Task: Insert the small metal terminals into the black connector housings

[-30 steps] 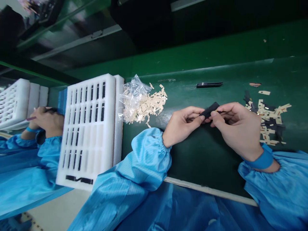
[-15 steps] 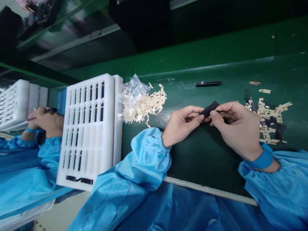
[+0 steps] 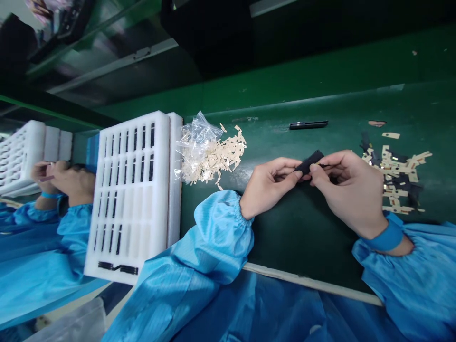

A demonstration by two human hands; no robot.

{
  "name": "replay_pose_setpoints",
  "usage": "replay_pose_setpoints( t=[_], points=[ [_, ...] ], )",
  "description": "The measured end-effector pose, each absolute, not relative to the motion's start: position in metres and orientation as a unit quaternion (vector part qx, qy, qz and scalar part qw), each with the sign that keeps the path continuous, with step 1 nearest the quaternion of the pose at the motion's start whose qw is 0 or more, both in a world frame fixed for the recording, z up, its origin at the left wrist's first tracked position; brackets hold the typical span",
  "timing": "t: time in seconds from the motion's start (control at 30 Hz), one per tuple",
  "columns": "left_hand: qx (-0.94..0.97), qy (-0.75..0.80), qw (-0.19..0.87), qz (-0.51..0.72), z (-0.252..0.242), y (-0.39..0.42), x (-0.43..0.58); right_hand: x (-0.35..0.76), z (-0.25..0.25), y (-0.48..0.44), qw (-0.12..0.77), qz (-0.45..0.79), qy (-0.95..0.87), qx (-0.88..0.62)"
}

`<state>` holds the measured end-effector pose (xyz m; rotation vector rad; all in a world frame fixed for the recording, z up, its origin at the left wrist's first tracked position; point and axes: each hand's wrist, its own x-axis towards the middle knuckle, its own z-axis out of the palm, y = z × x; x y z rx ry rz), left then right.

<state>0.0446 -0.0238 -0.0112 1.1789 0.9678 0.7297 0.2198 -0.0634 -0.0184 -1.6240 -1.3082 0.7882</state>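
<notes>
Between my two hands, a small black rectangular part [image 3: 309,163] is held tilted above the green bench. My left hand [image 3: 274,183] is closed on its left end, thumb on top. My right hand [image 3: 347,187] pinches at its right end, fingertips pressed together against it; whether they also hold something smaller is hidden. Past my hands lies another slim black part [image 3: 308,124] on the bench. Beside my right hand is a scattered heap of cream tabs and dark scraps [image 3: 399,175].
On the left stands a white foam tray [image 3: 137,228] with black parts in several slots, against a second foam block. A plastic bag [image 3: 199,130] and a pile of cream tabs [image 3: 224,154] lie beside it. Farther left, a co-worker's hands [image 3: 67,180] work near another foam tray [image 3: 33,142].
My hands keep hold of the black part in nearly the same place, with slight movement of the right fingertips. The co-worker's hands have shifted a little.
</notes>
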Motion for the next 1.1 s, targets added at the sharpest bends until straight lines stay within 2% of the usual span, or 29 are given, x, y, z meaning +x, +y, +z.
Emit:
replay_pose_setpoints(
  t=[0.2, 0.47, 0.67, 0.87, 1.1],
  points=[
    [0.518, 0.426, 0.666, 0.327, -0.012, -0.025, 0.044, 0.219, -0.018, -0.067, 0.423, 0.258, -0.565, -0.66],
    [0.525, 0.432, 0.649, 0.342, -0.015, -0.028, 0.046, 0.226, -0.012, -0.061, 0.361, 0.064, -0.665, -0.65],
    [0.507, 0.438, 0.65, 0.359, -0.012, -0.027, 0.046, 0.23, -0.012, -0.063, 0.49, 0.169, -0.546, -0.658],
    [0.482, 0.41, 0.683, 0.364, -0.011, -0.023, 0.046, 0.224, -0.015, -0.065, 0.438, 0.162, -0.6, -0.65],
    [0.445, 0.406, 0.717, 0.351, -0.018, -0.034, 0.059, 0.237, -0.038, -0.066, 0.417, 0.306, -0.561, -0.646]
  ],
)
